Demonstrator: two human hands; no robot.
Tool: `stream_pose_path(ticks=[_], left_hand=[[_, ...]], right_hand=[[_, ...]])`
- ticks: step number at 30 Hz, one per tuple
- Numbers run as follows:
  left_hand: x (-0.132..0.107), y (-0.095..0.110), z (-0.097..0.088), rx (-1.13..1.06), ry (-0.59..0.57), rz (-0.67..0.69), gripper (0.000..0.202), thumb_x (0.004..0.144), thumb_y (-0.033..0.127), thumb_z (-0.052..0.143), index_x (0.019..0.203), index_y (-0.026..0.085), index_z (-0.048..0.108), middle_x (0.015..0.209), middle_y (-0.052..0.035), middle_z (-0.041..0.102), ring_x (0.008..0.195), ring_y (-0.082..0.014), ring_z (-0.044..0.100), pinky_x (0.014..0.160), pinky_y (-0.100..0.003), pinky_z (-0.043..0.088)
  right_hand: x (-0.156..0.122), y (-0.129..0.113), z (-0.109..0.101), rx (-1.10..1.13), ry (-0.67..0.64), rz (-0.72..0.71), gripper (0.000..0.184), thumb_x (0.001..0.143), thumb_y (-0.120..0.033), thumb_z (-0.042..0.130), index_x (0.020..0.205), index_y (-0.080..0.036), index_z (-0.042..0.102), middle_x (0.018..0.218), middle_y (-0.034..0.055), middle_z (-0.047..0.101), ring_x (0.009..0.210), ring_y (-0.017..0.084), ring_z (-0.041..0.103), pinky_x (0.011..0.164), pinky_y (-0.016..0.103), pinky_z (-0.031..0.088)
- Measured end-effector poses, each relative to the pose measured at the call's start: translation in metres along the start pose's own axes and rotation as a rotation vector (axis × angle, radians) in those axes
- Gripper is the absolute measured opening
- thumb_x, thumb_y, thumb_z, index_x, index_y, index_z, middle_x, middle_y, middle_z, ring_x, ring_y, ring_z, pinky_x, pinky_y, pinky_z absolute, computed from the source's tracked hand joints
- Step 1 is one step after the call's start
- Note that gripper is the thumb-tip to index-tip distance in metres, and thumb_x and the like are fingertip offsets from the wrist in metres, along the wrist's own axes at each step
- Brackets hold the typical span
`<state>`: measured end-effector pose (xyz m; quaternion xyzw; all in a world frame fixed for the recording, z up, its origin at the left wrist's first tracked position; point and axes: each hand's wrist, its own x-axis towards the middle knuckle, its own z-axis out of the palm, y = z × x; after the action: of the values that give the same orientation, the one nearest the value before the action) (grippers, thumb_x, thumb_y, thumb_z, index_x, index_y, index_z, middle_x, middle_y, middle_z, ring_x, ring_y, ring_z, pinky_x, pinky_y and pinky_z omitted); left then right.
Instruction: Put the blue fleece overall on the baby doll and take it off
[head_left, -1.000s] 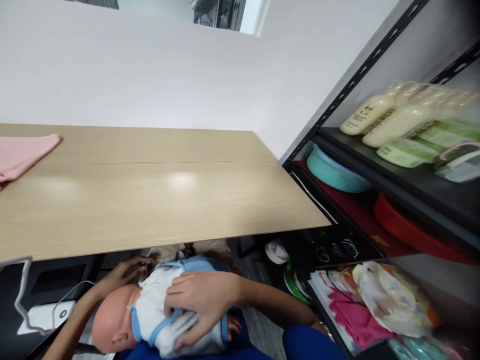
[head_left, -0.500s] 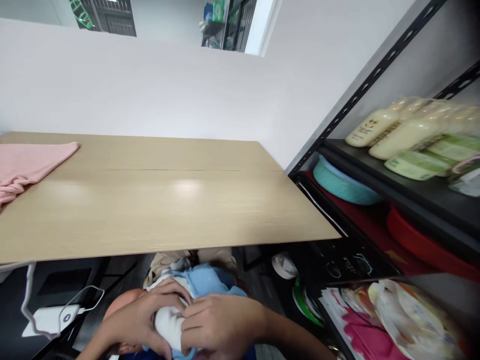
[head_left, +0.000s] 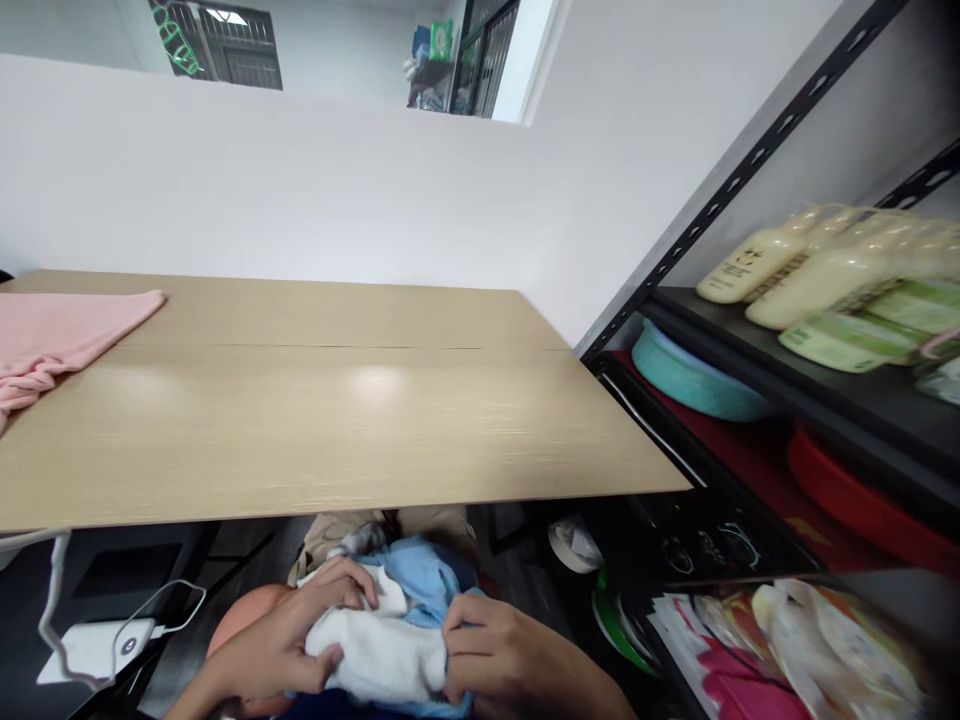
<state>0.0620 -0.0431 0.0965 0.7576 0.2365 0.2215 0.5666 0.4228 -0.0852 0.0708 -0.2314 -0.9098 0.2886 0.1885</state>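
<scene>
A piece of white and light-blue clothing [head_left: 379, 652] lies over the lap below the table's front edge, its white side spread between my hands. My left hand [head_left: 315, 630] has its fingers curled over the white cloth at the left, with the thumb lower down on the same cloth. At the right end, my right hand [head_left: 491, 650] pinches the cloth's edge with fingers folded. Bunched light-blue fabric [head_left: 424, 580] shows just beyond the hands. What kind of garment it is, I cannot make out.
A wooden tabletop [head_left: 360, 430] spans the front, with a pink cloth [head_left: 67, 340] at its left. Below left lies a white device [head_left: 97, 650] with a cable. A dark shelf [head_left: 750, 345] at right holds bottles [head_left: 810, 270], a teal basin [head_left: 694, 380] and a red basin [head_left: 862, 500].
My right hand has moved to the right, away from my left hand. The white cloth, bunched between them before, is now stretched out wider.
</scene>
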Motion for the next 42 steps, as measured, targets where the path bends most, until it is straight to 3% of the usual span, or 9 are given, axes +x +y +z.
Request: stream_pose_path(ticks=[5, 12, 16, 23, 29, 32, 36, 38, 42], left_hand=[[-0.001, 0.0, -0.002, -0.057, 0.039, -0.024, 0.042, 0.104, 0.074, 0.074, 0.124, 0.037, 0.069, 0.14, -0.0096, 0.068, 0.132, -0.0414, 0.067, 0.122, -0.062, 0.055], [-0.003, 0.001, -0.001, -0.077, 0.059, -0.024, 0.055, 0.103, 0.083, 0.072, 0.117, 0.03, 0.068, 0.136, -0.0117, 0.069, 0.127, -0.0388, 0.067, 0.119, -0.058, 0.055], [-0.003, 0.001, -0.001, -0.074, 0.07, -0.014, 0.055, 0.104, 0.085, 0.071, 0.12, 0.032, 0.067, 0.136, -0.0112, 0.068, 0.128, -0.0382, 0.067, 0.117, -0.055, 0.055], [-0.002, 0.0, -0.009, -0.082, 0.025, 0.026, 0.066, 0.106, 0.091, 0.065, 0.118, 0.026, 0.069, 0.132, -0.0118, 0.068, 0.121, -0.032, 0.066, 0.115, -0.049, 0.054], [-0.006, -0.004, -0.015, -0.156, 0.031, 0.039, 0.068, 0.097, 0.092, 0.075, 0.117, 0.026, 0.072, 0.125, -0.011, 0.071, 0.112, -0.0321, 0.067, 0.103, -0.046, 0.056], [-0.006, -0.009, -0.016, -0.158, 0.007, 0.072, 0.068, 0.092, 0.091, 0.079, 0.106, 0.025, 0.071, 0.113, -0.0116, 0.074, 0.108, -0.0332, 0.068, 0.101, -0.048, 0.058], [-0.011, -0.026, -0.011, -0.169, -0.008, 0.117, 0.034, 0.093, 0.047, 0.086, 0.106, 0.026, 0.063, 0.106, -0.0088, 0.082, 0.121, -0.0341, 0.072, 0.103, -0.047, 0.059], [-0.013, -0.033, -0.008, -0.225, -0.003, 0.148, 0.035, 0.084, 0.026, 0.085, 0.106, 0.027, 0.059, 0.104, -0.0056, 0.086, 0.121, -0.0319, 0.073, 0.099, -0.042, 0.06], [-0.009, -0.021, -0.009, -0.259, -0.024, 0.111, 0.041, 0.078, 0.024, 0.087, 0.114, 0.026, 0.067, 0.118, -0.0075, 0.086, 0.112, -0.0297, 0.075, 0.099, -0.039, 0.06]], right_hand=[[-0.016, 0.021, 0.032, 0.012, 0.189, 0.057, 0.013, 0.08, -0.044, 0.085, 0.081, -0.043, 0.072, 0.071, -0.0029, 0.08, 0.075, 0.035, 0.081, 0.062, 0.051, 0.064], [-0.017, 0.032, 0.041, 0.012, 0.082, 0.188, 0.019, 0.071, -0.044, 0.086, 0.075, -0.04, 0.068, 0.07, -0.003, 0.079, 0.079, 0.038, 0.083, 0.074, 0.059, 0.067], [-0.022, 0.03, 0.04, -0.051, 0.09, 0.227, 0.023, 0.066, -0.039, 0.084, 0.069, -0.038, 0.061, 0.059, -0.0021, 0.069, 0.069, 0.038, 0.078, 0.064, 0.058, 0.061], [-0.031, 0.048, 0.048, 0.157, 0.35, 0.18, 0.025, 0.063, -0.049, 0.085, 0.078, -0.043, 0.067, 0.061, -0.0013, 0.064, 0.065, 0.038, 0.072, 0.058, 0.055, 0.056], [-0.013, 0.069, 0.048, 0.123, 0.099, 0.238, 0.048, 0.057, -0.061, 0.095, 0.064, -0.035, 0.055, 0.065, 0.0005, 0.063, 0.069, 0.039, 0.072, 0.066, 0.063, 0.061], [-0.011, 0.07, 0.039, 0.138, 0.131, 0.263, 0.051, 0.056, -0.059, 0.1, 0.065, -0.034, 0.056, 0.093, 0.0056, 0.074, 0.094, 0.044, 0.079, 0.079, 0.07, 0.066], [-0.008, 0.064, 0.018, 0.336, 0.291, 0.209, 0.04, 0.069, -0.056, 0.1, 0.08, -0.034, 0.069, 0.132, 0.0103, 0.077, 0.134, 0.046, 0.075, 0.112, 0.074, 0.063], [-0.001, 0.059, 0.005, 0.499, 0.307, 0.15, 0.035, 0.08, -0.056, 0.096, 0.101, -0.033, 0.079, 0.142, 0.012, 0.076, 0.14, 0.041, 0.074, 0.123, 0.068, 0.058], [0.029, 0.052, -0.019, 0.811, 0.288, 0.086, 0.06, 0.107, -0.069, 0.069, 0.151, -0.029, 0.079, 0.164, 0.0157, 0.073, 0.159, 0.036, 0.065, 0.14, 0.06, 0.044]])
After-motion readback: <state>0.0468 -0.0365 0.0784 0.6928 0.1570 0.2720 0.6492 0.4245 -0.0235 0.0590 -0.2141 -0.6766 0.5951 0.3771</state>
